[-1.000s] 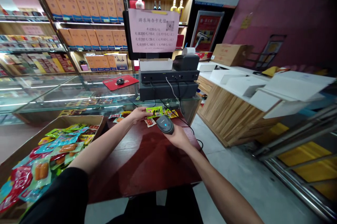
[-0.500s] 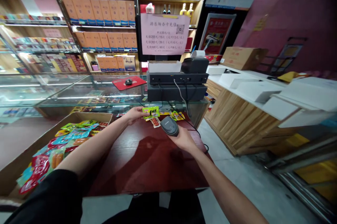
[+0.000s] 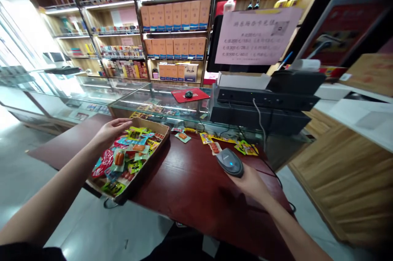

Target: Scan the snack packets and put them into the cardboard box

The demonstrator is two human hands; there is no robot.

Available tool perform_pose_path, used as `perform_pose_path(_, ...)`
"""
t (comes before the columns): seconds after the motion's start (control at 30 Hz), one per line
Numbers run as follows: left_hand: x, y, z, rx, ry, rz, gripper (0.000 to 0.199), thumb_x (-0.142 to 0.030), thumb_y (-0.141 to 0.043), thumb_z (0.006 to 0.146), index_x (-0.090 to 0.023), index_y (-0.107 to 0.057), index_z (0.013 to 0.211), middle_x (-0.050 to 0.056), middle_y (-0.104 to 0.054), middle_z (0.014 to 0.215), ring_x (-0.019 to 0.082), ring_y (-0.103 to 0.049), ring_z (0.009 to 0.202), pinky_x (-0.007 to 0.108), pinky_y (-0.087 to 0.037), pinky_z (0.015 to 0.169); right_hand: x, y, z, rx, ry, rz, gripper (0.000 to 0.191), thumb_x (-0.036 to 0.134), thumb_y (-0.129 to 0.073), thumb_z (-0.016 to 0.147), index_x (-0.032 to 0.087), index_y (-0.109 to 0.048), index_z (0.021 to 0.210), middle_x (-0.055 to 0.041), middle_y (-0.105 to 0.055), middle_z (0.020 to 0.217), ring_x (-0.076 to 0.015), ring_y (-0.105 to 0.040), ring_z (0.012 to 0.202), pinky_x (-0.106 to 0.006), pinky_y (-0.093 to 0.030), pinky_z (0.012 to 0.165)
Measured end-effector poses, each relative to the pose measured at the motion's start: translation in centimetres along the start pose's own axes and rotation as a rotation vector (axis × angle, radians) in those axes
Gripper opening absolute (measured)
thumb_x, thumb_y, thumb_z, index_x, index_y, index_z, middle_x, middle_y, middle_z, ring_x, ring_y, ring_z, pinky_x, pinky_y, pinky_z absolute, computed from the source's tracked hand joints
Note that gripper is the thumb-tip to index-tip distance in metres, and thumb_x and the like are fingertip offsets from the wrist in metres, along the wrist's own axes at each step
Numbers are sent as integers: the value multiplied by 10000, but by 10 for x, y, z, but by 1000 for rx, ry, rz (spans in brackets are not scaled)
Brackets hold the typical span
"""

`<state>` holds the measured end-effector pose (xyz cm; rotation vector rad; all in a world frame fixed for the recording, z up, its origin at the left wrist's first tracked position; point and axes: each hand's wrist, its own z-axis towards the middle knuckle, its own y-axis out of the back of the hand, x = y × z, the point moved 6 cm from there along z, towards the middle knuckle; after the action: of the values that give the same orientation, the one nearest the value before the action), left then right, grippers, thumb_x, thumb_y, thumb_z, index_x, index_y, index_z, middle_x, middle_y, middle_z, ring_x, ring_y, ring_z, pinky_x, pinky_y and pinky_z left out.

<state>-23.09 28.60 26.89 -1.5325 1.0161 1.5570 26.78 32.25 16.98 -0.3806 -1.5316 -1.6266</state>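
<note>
My left hand [image 3: 114,131] hovers over the left side of a cardboard box [image 3: 164,132], fingers stretched out and nothing visible in them. The box is full of small colourful snack packets [image 3: 139,148]. My right hand [image 3: 251,181] is wrapped round a dark handheld scanner [image 3: 230,163], which shows a small blue light, above the red-brown table [image 3: 181,175]. Beyond the scanner lie a packet of red snacks [image 3: 215,148] and yellow packets [image 3: 247,147]. Another sausage packet [image 3: 182,136] rests farther left on the table.
Behind the table is a glass counter [image 3: 138,103] with a red mat [image 3: 190,95] and a mouse [image 3: 188,94]. A black cash drawer and printer [image 3: 260,115] stand right of it, with loose cables hanging onto the table. Wooden cabinet [image 3: 334,175] at right.
My left hand has moved left from the far edge of the table to the box and no longer holds the green packet. The view has swung left; the scanner now shows a blue light.
</note>
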Motion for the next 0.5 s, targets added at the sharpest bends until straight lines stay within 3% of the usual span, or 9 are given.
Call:
perform_pose_path(0.07, -4, -5, 1, 7, -40, 84, 514, -405, -859, 538, -165, -684, 957, 38, -696, 789, 100, -623, 611, 174, -494, 537, 0, 3, 0, -11, -6, -6, 326, 333, -624, 751, 183, -650, 1039, -80, -731, 1002, -255, -685, 935, -322, -536, 785)
perform_pose_path(0.17, -11, -49, 3, 114, -166, 252, 468, -452, -827, 567, -173, -703, 921, 42, -703, 827, 127, -623, 670, 195, -481, 572, -1, 10, -4, -54, -41, -35, 321, 347, -635, 746, 198, -654, 1030, -72, -737, 970, -251, -692, 903, -307, -539, 742)
perform_pose_path(0.3, -10, -141, 5, 242, -371, 487, 420, -474, -793, 598, -182, -722, 891, 14, -671, 681, 136, -581, 621, 214, -447, 576, 4, 26, -14, -115, -83, -80, 281, 338, -629, 749, 204, -669, 993, -69, -740, 938, -249, -695, 874, -303, -534, 724)
perform_pose_path(0.4, 9, -217, 3, 430, -468, 519, 359, -465, -749, 656, -190, -721, 885, 21, -685, 741, 146, -586, 653, 226, -445, 613, 8, 40, -24, -165, -116, -126, 231, 331, -622, 756, 203, -680, 940, -66, -740, 884, -239, -693, 828, -300, -526, 719)
perform_pose_path(0.5, 40, -288, -4, 644, -515, 607, 311, -406, -728, 687, -192, -719, 914, 44, -701, 850, 177, -617, 759, 248, -460, 701, 9, 50, -30, -201, -119, -147, 252, 301, -627, 745, 189, -670, 967, -69, -734, 912, -234, -685, 842, -299, -518, 729)
